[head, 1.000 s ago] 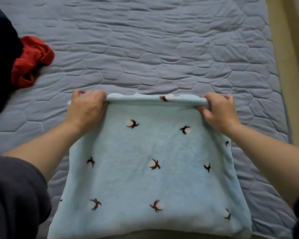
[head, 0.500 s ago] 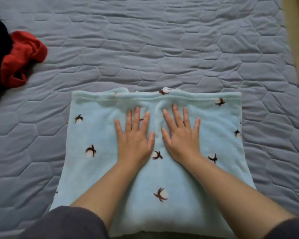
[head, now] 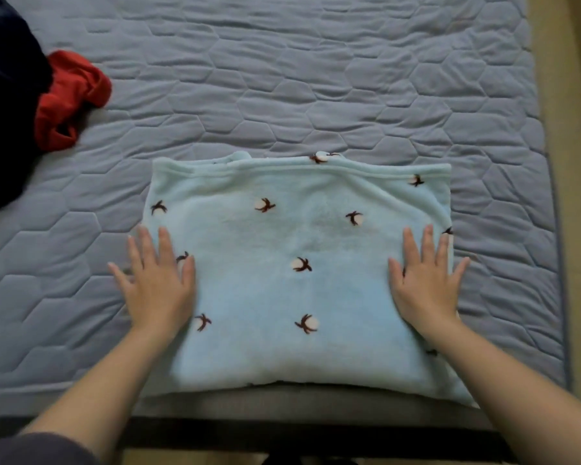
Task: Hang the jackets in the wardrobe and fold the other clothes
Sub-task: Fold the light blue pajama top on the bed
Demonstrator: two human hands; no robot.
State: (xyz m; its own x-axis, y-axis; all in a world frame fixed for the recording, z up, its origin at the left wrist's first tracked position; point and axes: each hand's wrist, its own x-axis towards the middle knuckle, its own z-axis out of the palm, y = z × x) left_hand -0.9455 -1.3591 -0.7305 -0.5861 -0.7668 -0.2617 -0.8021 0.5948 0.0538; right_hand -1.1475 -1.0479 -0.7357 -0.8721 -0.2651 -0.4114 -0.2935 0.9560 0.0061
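A light blue fleece garment [head: 292, 290] with small brown-and-white cotton motifs lies folded into a rectangle at the near edge of the bed. My left hand [head: 156, 283] rests flat on its left edge, fingers spread, partly over the bedcover. My right hand [head: 425, 280] lies flat on its right edge, fingers spread. Neither hand grips any cloth.
The grey-blue quilted bedcover [head: 316, 78] stretches away beyond the garment. A crumpled red garment [head: 67, 99] and a dark navy garment [head: 7, 105] lie at the far left. The bed's right edge [head: 557, 229] borders a tan floor, and the near bed edge [head: 282, 407] runs below the garment.
The far edge of the blue garment was let go and laid down. Both hands then pressed flat at its centre and have slid apart to its left and right edges.
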